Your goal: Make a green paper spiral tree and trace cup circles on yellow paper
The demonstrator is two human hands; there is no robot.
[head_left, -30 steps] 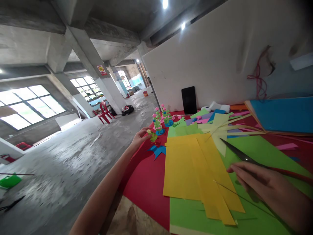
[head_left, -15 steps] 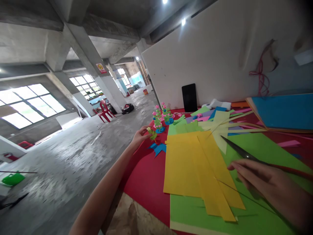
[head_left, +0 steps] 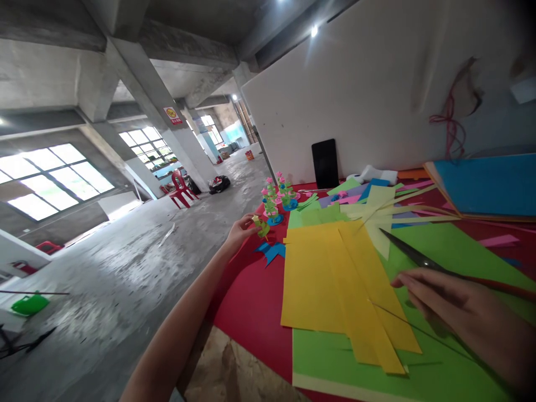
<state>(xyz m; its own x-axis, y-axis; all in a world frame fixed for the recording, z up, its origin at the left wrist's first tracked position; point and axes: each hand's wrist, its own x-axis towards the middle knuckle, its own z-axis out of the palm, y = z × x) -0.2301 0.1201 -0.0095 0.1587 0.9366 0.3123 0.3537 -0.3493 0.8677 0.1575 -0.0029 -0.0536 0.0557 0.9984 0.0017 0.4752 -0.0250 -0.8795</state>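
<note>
Two ceiling lights show in my feed above a wide concrete room, with barred windows (head_left: 48, 181) at far left, a red plastic chair (head_left: 180, 190) and a grey, scuffed floor (head_left: 138, 268). On the right is the red tabletop (head_left: 251, 301), backed by a pale board (head_left: 355, 100) with a black flat slab (head_left: 325, 163) leaning on it.

The paper looks smooth and matte: yellow sheets (head_left: 314, 285), straight-edged with long strips on top, overlap a large green sheet (head_left: 330, 365). Pale, narrow strips (head_left: 412, 201) fan out at the far side. Small tiered paper trees (head_left: 274, 204) with pink tops and round blue bases stand near the far left edge, and a jagged blue cutout (head_left: 272, 252) lies just nearer.

I see the left arm stretched far across the table's left edge. The left hand (head_left: 242, 233) pinches a small green paper piece (head_left: 261, 226) with a pale yellow star on top, holding it above the blue cutout and near the trees. At near right, the right hand (head_left: 452, 307) curls its fingers over the green sheet, beside a dark pointed blade (head_left: 404, 247) and a thin dark rod (head_left: 419, 330); I cannot tell whether it grips either.
</note>
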